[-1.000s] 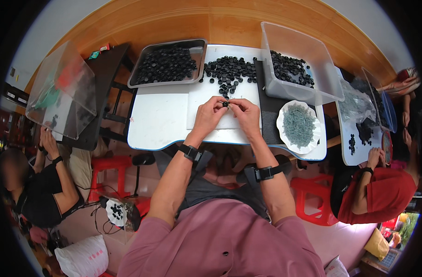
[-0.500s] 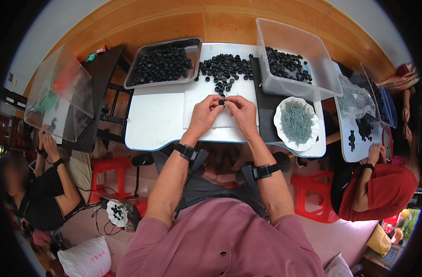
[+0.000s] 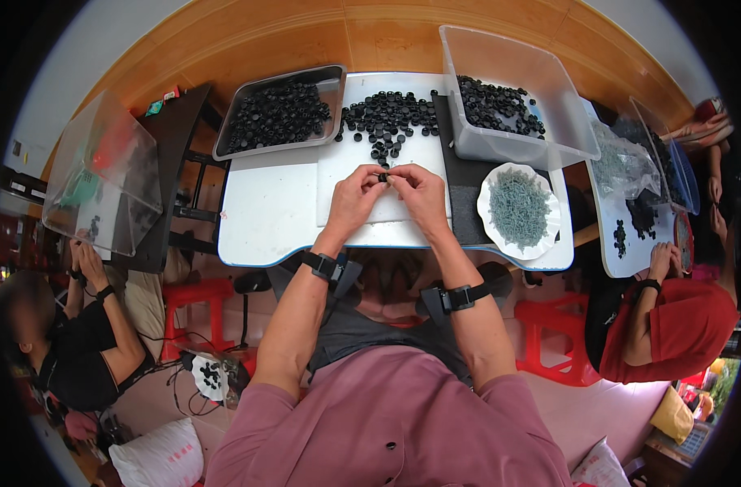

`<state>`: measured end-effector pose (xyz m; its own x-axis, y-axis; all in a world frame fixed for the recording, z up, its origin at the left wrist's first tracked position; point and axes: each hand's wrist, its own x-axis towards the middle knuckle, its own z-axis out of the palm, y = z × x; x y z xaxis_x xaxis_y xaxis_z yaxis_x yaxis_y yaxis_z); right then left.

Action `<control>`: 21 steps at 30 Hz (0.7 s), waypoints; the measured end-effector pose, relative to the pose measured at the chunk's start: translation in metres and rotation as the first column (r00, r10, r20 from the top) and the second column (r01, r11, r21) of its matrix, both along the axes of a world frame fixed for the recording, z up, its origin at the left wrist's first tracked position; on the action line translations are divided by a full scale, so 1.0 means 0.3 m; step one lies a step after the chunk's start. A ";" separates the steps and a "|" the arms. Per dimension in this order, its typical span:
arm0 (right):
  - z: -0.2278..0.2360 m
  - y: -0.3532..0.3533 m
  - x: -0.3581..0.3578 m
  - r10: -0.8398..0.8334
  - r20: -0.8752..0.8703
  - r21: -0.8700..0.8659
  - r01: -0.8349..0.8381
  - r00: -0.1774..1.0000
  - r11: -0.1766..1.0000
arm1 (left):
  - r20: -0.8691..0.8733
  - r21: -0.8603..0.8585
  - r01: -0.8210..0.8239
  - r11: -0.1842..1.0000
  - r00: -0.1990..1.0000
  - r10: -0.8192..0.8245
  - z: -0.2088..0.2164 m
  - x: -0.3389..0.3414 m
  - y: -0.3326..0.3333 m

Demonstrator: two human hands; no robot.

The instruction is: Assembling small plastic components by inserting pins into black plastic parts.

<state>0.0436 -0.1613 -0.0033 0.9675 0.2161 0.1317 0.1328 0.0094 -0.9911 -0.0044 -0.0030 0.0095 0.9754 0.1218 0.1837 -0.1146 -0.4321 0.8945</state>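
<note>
Close together over the white board point(image 3: 338, 183), my left hand point(image 3: 356, 201) and my right hand point(image 3: 421, 197) are both closed in a pinch on one small black round cap point(image 3: 383, 177). Fingertips cover most of that cap, and whether anything else is pinched with it is too small to tell. Just beyond my fingers, several loose black caps point(image 3: 385, 151) trail out of a larger pile point(image 3: 391, 114). To the right of my right hand, a white scalloped plate point(image 3: 486, 213) holds a heap of thin grey-green pieces point(image 3: 518, 207).
A metal tray point(image 3: 338, 97) of black caps stands at the back left. At the back right, a translucent plastic bin point(image 3: 541, 158) holds more, near a dark mat point(image 3: 465, 191). Co-workers sit on both sides, one in a red shirt point(image 3: 687, 333), one in black point(image 3: 82, 357).
The view has shifted slightly. Both my hands stay together at the same spot, still pinching the small black cap, with only a slight change in the fingers.
</note>
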 end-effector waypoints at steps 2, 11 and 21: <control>-0.005 -0.004 0.003 -0.002 0.027 -0.040 0.004 1.000 0.999 | 0.008 0.014 -0.018 1.000 1.000 0.018 0.002 -0.001 -0.008; 0.007 -0.002 -0.005 -0.012 0.104 -0.092 0.021 0.995 0.996 | 0.102 0.046 -0.061 0.997 0.993 0.056 -0.017 -0.007 -0.014; -0.007 -0.002 0.001 -0.010 0.138 -0.089 0.022 0.990 0.996 | 0.148 0.096 -0.053 0.994 0.988 0.038 -0.022 -0.008 -0.016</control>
